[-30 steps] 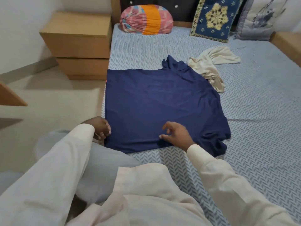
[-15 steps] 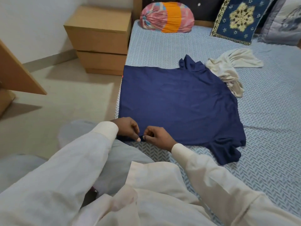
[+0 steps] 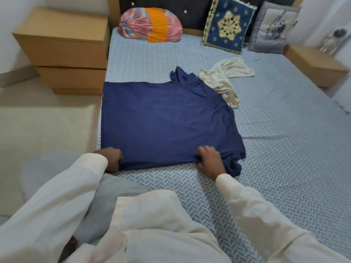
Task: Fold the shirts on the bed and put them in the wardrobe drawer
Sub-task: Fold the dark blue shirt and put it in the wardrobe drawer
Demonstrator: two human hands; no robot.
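A navy blue shirt (image 3: 163, 122) lies spread flat across the left side of the bed (image 3: 284, 149), its sleeves bunched at the far and near right. My left hand (image 3: 113, 159) pinches the near left corner of the shirt's edge. My right hand (image 3: 209, 158) grips the same near edge further right, by the near sleeve. A crumpled cream shirt (image 3: 224, 76) lies just beyond the navy one, touching its far right side. No wardrobe drawer is in view.
A wooden bedside cabinet (image 3: 62, 52) stands left of the bed, another (image 3: 313, 63) at the right. A pink and orange bolster (image 3: 150, 24) and two cushions (image 3: 228, 25) lean on the headboard. Pale floor (image 3: 43, 126) lies to the left.
My hands, close together at the near left corner half a second ago, have spread apart along the shirt's near edge. The right hand moved right to the near sleeve.
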